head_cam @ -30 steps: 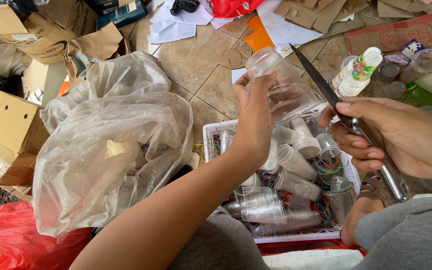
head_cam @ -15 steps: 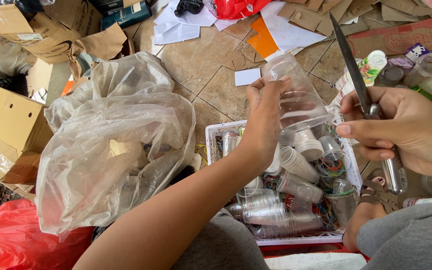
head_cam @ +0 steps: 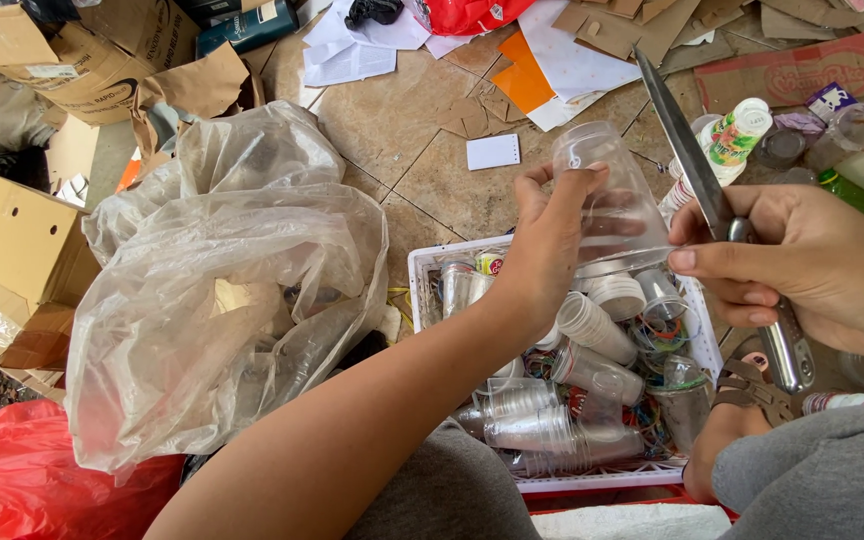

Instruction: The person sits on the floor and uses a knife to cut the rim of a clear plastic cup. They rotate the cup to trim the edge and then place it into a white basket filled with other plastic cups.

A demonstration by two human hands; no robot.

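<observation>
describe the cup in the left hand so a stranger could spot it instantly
Start at the white crate of clear cups at bottom centre. Just above it, the left hand grips one clear cup, beside the knife in the right hand. It alone is lifted out of the crate.

Tiled floor (head_cam: 402, 150): cardboard scraps (head_cam: 652, 25), white crate (head_cam: 422, 275).

1. The right hand (head_cam: 822, 275) swung the knife (head_cam: 717, 215) from a slant across the clear plastic cup (head_cam: 612, 205) to nearly upright, its tip pointing away from the white basket (head_cam: 422, 290).
2. The right thumb came up against the cup's rim, above the basket.
3. The left hand (head_cam: 547, 245) tilted the cup more upright over the basket, its grip unchanged.
</observation>
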